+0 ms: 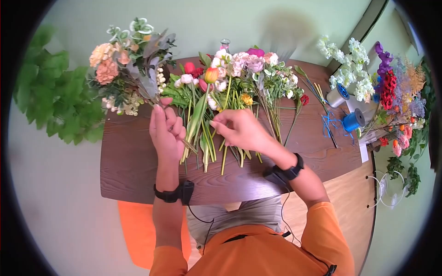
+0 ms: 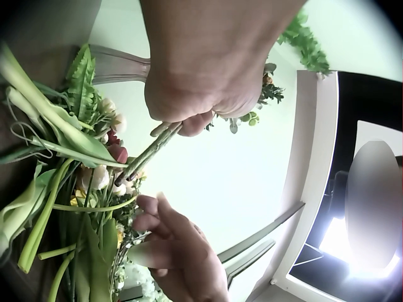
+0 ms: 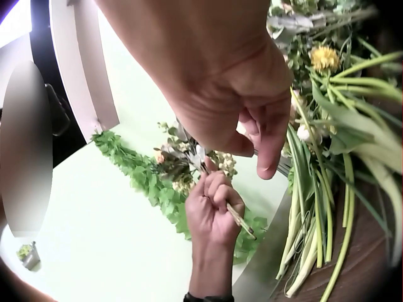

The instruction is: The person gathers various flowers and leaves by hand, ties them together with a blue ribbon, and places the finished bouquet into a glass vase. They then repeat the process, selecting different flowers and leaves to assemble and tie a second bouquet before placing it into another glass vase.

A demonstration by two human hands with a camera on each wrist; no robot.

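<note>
My left hand (image 1: 166,131) grips the gathered stems (image 3: 240,220) of a bouquet, raised at the table's left side. Peach blooms (image 1: 107,69), grey-green leaves (image 1: 148,83) and small cream berries (image 1: 160,79) make up its head. The cut ends poke out below the fist. My right hand (image 1: 241,129) hovers over the flowers spread on the table, its fingers loosely bent and the thumb apart from them. Beneath and beside it lie green stems (image 1: 223,161), an orange-red tulip (image 1: 211,75) and a yellow flower (image 1: 247,99). Nothing shows held in that hand.
Pink and white blooms (image 1: 239,64) lie along the back of the brown table (image 1: 133,161). To the right stand a silver spool (image 1: 337,96) and a blue ribbon spool (image 1: 353,120). More flowers (image 1: 389,89) fill the far right; leafy greenery (image 1: 60,87) hangs at left.
</note>
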